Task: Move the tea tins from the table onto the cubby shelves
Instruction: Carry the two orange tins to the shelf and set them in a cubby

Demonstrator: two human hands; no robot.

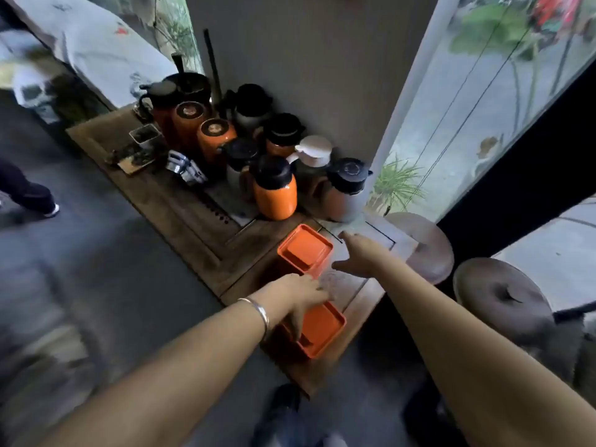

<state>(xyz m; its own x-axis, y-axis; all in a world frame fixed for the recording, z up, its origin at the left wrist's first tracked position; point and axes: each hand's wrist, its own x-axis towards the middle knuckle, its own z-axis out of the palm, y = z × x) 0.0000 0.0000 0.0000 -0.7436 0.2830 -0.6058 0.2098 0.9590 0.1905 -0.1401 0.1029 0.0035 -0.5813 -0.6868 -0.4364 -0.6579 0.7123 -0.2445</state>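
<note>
Two square orange tea tins stand near the front end of the wooden table [180, 201]. The far tin [304, 248] stands upright with its lid on. The near tin [322, 329] is partly covered by my left hand [298, 296], whose fingers spread over its top and left side. A silver bangle circles that wrist. My right hand [356, 256] hovers just right of the far tin, fingers spread, holding nothing. No cubby shelves are in view.
Several orange and dark thermos jugs [275, 191] crowd the table's far corner against the wall. Trays of tea leaves [145, 135] lie at the left. Two round stools [429, 243] stand to the right by a glass wall. Another person's leg [29, 191] is at the left.
</note>
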